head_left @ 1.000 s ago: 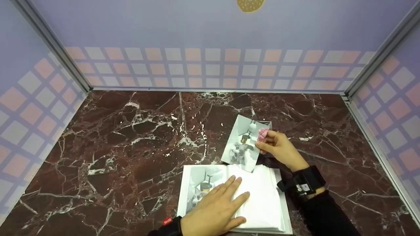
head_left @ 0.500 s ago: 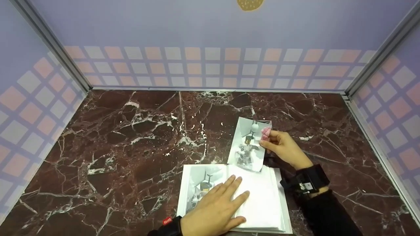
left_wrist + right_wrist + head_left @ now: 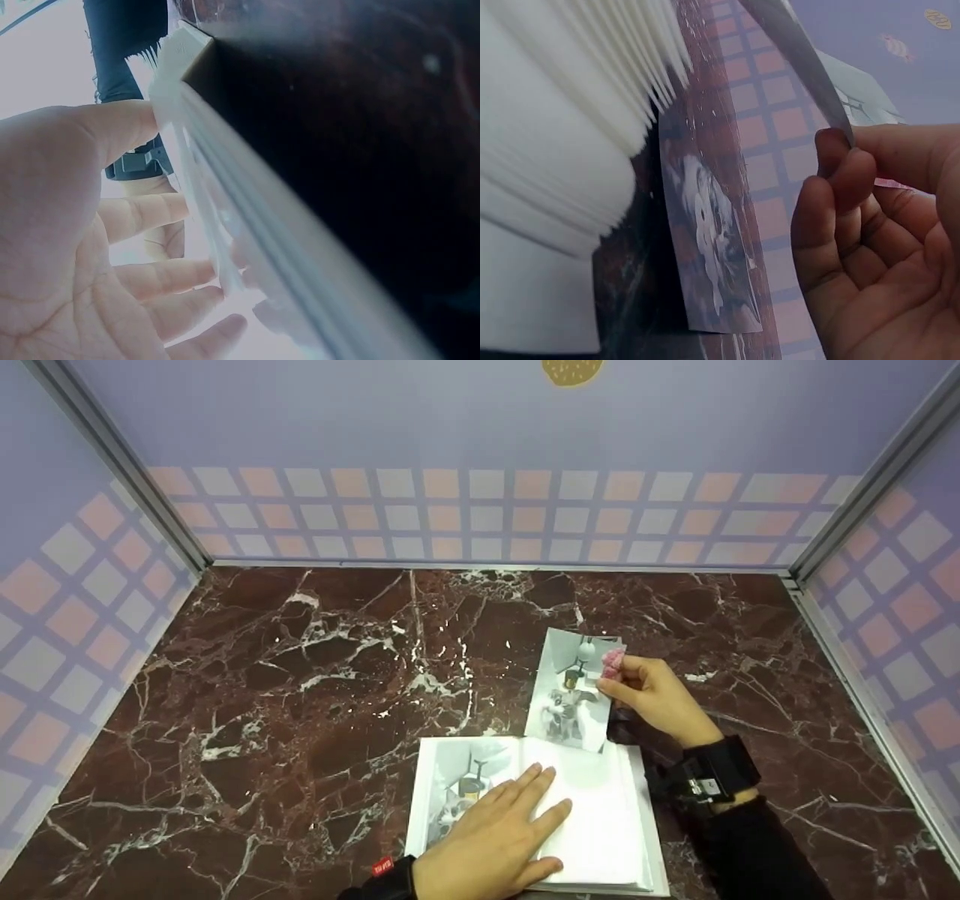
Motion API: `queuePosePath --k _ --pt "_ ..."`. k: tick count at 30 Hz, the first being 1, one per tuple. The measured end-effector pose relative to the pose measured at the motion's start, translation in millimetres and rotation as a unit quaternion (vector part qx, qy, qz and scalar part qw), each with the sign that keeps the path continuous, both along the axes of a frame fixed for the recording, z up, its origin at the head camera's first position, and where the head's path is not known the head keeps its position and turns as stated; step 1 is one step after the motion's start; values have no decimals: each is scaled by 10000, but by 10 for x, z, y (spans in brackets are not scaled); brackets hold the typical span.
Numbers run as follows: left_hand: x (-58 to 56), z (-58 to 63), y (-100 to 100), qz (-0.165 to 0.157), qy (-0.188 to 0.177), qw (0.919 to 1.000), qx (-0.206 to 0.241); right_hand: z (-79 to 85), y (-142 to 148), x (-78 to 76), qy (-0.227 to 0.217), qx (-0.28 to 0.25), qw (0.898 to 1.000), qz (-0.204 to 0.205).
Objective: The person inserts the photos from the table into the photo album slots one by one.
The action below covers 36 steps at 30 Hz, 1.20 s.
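An open photo album (image 3: 652,840) lies at the near edge, a picture of a grey animal in its left page and white sleeves on the right. My left hand (image 3: 491,840) lies across both pages with its fingers spread. In the left wrist view that hand's fingers (image 3: 169,279) touch the clear page edges. My right hand (image 3: 656,694) pinches a loose photo print (image 3: 570,690) by its right side, beyond the album. A small pink patch (image 3: 613,664) shows at the fingertips; I cannot tell what it is. The print's lower end overlaps the right page's top edge.
The tabletop (image 3: 300,735) is dark red marble with white veins. Lilac walls (image 3: 480,517) with pink and white squares enclose its back and sides. Another picture surface (image 3: 712,247) hangs or lies beside the fanned album pages (image 3: 600,97) in the right wrist view.
My right hand and the pinched print have shifted slightly right, and the print has turned more upright in the head view. My left hand has stayed on the album.
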<state>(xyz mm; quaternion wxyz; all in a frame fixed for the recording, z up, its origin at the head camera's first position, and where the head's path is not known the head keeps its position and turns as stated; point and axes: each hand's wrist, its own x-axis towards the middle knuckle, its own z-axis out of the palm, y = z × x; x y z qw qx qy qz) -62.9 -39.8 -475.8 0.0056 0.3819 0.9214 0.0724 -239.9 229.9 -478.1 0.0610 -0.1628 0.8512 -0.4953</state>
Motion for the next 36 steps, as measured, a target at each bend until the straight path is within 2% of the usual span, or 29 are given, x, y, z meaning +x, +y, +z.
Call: queuePosePath --k 8,14,20,23,27,31,36 --pt "4 2 2 12 -98 9999 -49 -28 -1 -7 72 -7 9999 138" --pt "0 -3 9 -13 14 9999 -114 2 -10 4 129 167 9998 -1" --pt "-7 -8 9 -74 205 9997 -106 187 -82 108 181 294 9994 -51" --pt "-9 -9 11 -73 158 9998 -110 298 -120 166 229 243 9994 49" --pt "-11 -9 11 -59 90 9999 -131 348 -140 188 317 204 9991 167" --pt "-9 -8 9 -78 126 9998 -156 347 -139 179 353 267 9990 66" --pt "-2 -5 8 -81 110 9998 -160 178 -75 90 431 405 9982 -12"
